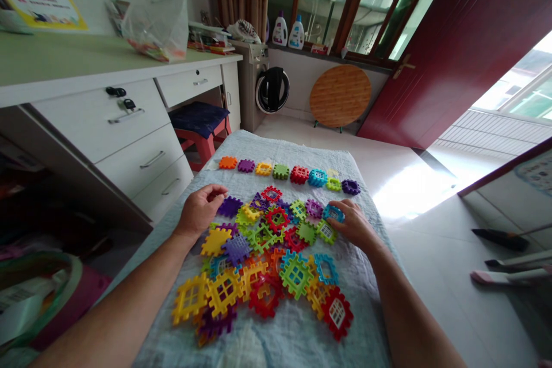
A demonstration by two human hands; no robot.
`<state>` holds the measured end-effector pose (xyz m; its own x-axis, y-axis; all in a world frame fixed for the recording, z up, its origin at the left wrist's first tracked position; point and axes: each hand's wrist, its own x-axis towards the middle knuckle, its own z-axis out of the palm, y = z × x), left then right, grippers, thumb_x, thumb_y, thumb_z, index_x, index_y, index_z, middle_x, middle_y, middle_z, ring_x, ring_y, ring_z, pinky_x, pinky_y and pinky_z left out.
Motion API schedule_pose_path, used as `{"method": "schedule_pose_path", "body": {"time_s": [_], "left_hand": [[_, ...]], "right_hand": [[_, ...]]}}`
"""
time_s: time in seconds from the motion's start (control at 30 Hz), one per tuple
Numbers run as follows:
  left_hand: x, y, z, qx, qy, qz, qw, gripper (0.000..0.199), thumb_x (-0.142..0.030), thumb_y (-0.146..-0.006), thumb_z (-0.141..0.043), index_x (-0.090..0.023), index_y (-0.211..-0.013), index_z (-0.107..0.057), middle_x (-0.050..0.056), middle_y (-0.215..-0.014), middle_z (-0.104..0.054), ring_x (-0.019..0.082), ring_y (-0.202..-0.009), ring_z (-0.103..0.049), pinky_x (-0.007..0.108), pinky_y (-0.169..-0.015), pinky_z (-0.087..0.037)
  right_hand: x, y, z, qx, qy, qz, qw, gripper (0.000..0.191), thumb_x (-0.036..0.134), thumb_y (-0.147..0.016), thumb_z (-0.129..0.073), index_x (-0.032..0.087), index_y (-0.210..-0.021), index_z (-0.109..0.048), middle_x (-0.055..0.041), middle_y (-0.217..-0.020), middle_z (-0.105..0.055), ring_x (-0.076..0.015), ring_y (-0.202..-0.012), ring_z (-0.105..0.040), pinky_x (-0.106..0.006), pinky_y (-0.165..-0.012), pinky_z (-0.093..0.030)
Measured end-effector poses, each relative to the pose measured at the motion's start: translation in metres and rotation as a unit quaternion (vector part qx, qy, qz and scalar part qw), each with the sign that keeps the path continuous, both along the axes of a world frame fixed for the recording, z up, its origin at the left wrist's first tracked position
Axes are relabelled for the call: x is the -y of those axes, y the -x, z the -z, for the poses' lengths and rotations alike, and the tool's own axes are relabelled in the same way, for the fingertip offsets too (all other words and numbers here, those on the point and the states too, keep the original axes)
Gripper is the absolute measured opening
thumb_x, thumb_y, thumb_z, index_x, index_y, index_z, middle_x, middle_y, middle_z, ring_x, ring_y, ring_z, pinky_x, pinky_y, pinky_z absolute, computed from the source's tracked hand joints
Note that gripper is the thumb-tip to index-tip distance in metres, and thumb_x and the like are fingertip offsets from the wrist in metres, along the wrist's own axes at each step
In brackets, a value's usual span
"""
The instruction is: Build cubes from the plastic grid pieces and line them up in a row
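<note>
As both forearms frame the cloth-covered table, we join the action around a bright heap of notched plastic pieces, spread across the middle of the cloth. Over at ten o'clock of the heap, the left hand has its fingers curled, the tips right at the edge of a flat purple piece; whether it is pinched or merely touched, I cannot tell. Across at two o'clock, here's the right hand, fingers and thumb closed around the near edge of a blue window piece, a firm enough grasp, with a lime window piece just beside it at seven o'clock of that hand!

Up at twelve, beyond the heap, a neat row of blocks runs from orange at the left end to dark purple at the right. Down at five o'clock of the heap lies a red piece with a white window, and at seven, yellow window pieces overlap one another. Further out, a stool stands at eleven o'clock, a washing machine at twelve with its round door open, and a round wooden board leans at one
</note>
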<state>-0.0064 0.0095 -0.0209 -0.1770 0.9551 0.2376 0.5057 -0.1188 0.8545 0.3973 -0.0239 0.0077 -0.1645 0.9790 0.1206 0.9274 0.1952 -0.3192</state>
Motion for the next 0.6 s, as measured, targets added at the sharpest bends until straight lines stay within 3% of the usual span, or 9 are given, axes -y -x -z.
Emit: {"method": "schedule_pose_path", "body": {"time_s": [0.33, 0.6], "left_hand": [[0.0003, -0.0004, 0.0005, -0.004, 0.002, 0.002, 1.000, 0.022, -0.030, -0.073, -0.056, -0.019, -0.088, -0.067, 0.001, -0.081, -0.071, 0.017, -0.074, -0.065, 0.024, -0.068, -0.048], [0.0012, -0.0014, -0.0013, 0.001, 0.000, 0.004, 1.000, 0.021, -0.030, -0.073, -0.056, -0.018, -0.087, -0.067, 0.001, -0.081, -0.071, 0.017, -0.073, -0.065, 0.025, -0.069, -0.049]], "right_hand": [[0.0024, -0.0024, -0.0045, 0.006, 0.024, -0.010, 1.000, 0.047, 0.032, -0.075, -0.058, 0.017, -0.119, -0.058, -0.0120, -0.107, -0.059, -0.0269, -0.098, -0.055, -0.041, -0.090, -0.043], [0.0010, -0.0029, -0.0044, 0.004, 0.010, -0.027, 1.000, 0.043, 0.027, -0.072, -0.059, 0.023, -0.115, -0.060, -0.0090, -0.107, -0.060, -0.0256, -0.096, -0.055, -0.040, -0.089, -0.042]]}}
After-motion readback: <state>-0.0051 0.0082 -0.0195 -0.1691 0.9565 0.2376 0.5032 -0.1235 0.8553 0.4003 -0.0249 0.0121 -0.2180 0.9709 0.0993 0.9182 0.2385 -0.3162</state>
